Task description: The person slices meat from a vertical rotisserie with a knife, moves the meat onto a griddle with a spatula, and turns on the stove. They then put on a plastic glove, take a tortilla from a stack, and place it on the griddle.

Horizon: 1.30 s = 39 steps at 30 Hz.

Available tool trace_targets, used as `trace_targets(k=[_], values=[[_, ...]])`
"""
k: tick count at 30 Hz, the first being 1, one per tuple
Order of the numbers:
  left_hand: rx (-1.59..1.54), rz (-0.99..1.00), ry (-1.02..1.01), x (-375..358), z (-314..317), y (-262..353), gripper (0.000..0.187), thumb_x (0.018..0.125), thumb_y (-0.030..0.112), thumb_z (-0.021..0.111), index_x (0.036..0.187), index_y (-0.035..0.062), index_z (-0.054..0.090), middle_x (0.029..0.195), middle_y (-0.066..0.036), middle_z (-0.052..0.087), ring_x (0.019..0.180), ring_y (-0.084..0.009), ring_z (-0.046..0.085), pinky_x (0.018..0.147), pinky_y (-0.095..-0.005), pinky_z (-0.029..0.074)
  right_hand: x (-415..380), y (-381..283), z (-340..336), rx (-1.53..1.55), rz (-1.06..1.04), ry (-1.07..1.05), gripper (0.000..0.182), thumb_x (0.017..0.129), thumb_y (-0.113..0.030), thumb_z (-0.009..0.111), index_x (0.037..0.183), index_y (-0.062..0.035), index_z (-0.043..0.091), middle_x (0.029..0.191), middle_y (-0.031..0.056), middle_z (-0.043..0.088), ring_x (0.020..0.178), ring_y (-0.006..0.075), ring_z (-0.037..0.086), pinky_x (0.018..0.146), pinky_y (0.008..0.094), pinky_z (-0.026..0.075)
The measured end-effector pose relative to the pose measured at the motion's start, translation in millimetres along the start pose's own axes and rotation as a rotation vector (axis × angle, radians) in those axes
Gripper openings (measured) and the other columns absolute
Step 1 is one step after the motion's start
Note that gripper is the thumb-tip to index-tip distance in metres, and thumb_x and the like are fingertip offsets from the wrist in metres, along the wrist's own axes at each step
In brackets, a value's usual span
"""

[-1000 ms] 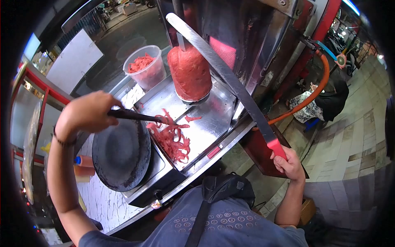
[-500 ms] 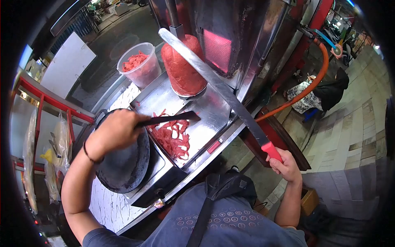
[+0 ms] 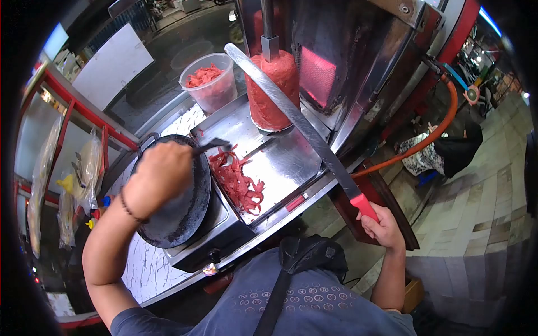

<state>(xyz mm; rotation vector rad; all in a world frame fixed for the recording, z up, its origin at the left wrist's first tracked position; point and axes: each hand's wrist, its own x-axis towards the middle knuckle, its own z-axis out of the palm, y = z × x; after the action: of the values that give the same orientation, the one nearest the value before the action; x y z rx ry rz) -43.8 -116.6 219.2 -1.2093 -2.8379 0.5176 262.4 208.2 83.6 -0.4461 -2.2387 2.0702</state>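
Observation:
My left hand (image 3: 161, 173) is closed round a black spatula (image 3: 212, 147), over the edge of a dark round pan (image 3: 176, 215). The spatula's blade points toward a pile of reddish meat strips (image 3: 238, 182) on the metal tray (image 3: 288, 162). In my right hand (image 3: 382, 225), at the right, is the red handle of a long knife (image 3: 305, 130). Its blade slants up and left, overlapping in this view a cone of red meat (image 3: 274, 89) on an upright spit (image 3: 268, 22).
A glowing heater panel (image 3: 316, 78) stands behind the meat. Beside the tray is a clear bucket (image 3: 210, 95) with more meat strips. An orange hose (image 3: 443, 126) curves down at the right, near a seated person (image 3: 459, 148). Plastic bags (image 3: 89, 162) hang at the left.
My left hand has drawn the spatula back toward the pan, turning its blade up and away. The meat strips lie closer together. The view has shifted slightly; the knife stays in my right hand.

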Motion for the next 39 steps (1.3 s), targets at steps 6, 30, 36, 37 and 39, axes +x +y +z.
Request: trace_targets(k=[6,30,36,37,39], values=[[-0.242,-0.017,-0.101,-47,-29,-16,0.021,0.086,0.017,0.059,0.1,0.0049,0.068,0.09,-0.02,0.067,0.086,-0.0349,0.065,0.079,-0.0432,0.052,5,8,-22,0.0,-0.05,-0.018,0.019,0.096,-0.02,0.059,0.095,-0.0004,0.059,0.063,-0.0029,0.049,0.049,0.0037,0.043,0.046,0.0206,0.035],[-1.194,-0.365,0.177,-37,105,143,0.031,0.101,0.027,0.046,0.106,-0.0026,0.051,0.074,-0.019,0.059,0.068,-0.0316,0.06,0.063,-0.0419,0.044,57,3,-9,-0.096,-0.306,-0.158,0.017,0.097,-0.018,0.057,0.1,-0.0015,0.058,0.063,-0.0023,0.05,0.051,0.0043,0.044,0.049,0.0219,0.036],[-1.325,-0.437,0.122,-43,102,118,0.03,0.101,0.027,0.045,0.098,-0.0012,0.052,0.066,-0.008,0.05,0.062,-0.0163,0.048,0.06,-0.0347,0.041,53,12,-3,-0.055,-0.262,-0.152,0.027,0.099,-0.025,0.051,0.101,-0.0001,0.06,0.061,-0.0021,0.048,0.05,0.0048,0.044,0.047,0.022,0.036],[-1.273,-0.398,0.128,-44,102,119,0.03,0.101,0.027,0.045,0.097,-0.0015,0.051,0.067,-0.009,0.051,0.063,-0.0172,0.049,0.061,-0.0354,0.042,51,13,-2,-0.029,-0.211,-0.156,0.031,0.101,-0.028,0.048,0.101,0.0004,0.06,0.061,-0.0021,0.048,0.05,0.005,0.044,0.047,0.0218,0.036],[-1.266,-0.349,0.169,-45,112,116,0.031,0.101,0.028,0.044,0.099,-0.0023,0.051,0.068,-0.012,0.053,0.065,-0.0213,0.052,0.063,-0.0376,0.043,47,19,5,0.005,-0.194,-0.139,0.034,0.101,-0.032,0.049,0.103,-0.0005,0.062,0.06,-0.0021,0.047,0.051,0.0039,0.044,0.048,0.0212,0.036]])
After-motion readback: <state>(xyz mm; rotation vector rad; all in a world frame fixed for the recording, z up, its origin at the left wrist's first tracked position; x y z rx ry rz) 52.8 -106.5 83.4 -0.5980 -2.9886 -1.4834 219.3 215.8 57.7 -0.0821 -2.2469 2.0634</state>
